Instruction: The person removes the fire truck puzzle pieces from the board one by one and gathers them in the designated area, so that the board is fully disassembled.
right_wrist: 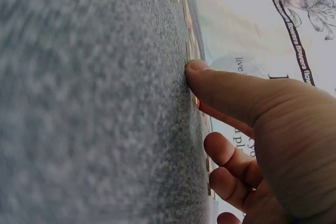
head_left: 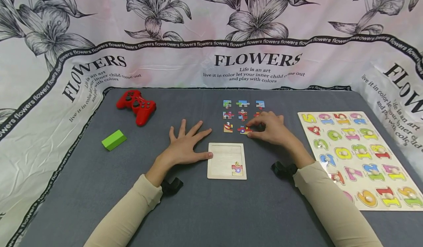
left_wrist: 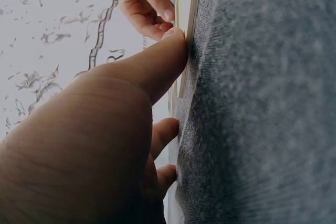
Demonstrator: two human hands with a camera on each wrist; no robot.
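My left hand [head_left: 185, 147] lies with fingers spread on the grey cloth, its thumb on the left edge of a square wooden puzzle tray [head_left: 221, 166]. One jigsaw piece [head_left: 237, 169] sits in the tray's lower right corner. Beyond the tray, my right hand [head_left: 272, 129] pinches a red, yellow and blue jigsaw piece [head_left: 245, 130] between thumb and index finger, low at the cloth. In the right wrist view the thumb [right_wrist: 220, 85] is at the edge of a thin piece, with the other fingers curled. Several loose pieces [head_left: 242, 115] lie in rows, one partly hidden by the right hand.
At the right lies a large number-puzzle board [head_left: 357, 144] with knobbed pieces, partly under the right forearm. A red game controller [head_left: 137, 105] and a green block [head_left: 114, 140] are at the left. A flower-printed cloth [head_left: 185, 63] hangs behind the table.
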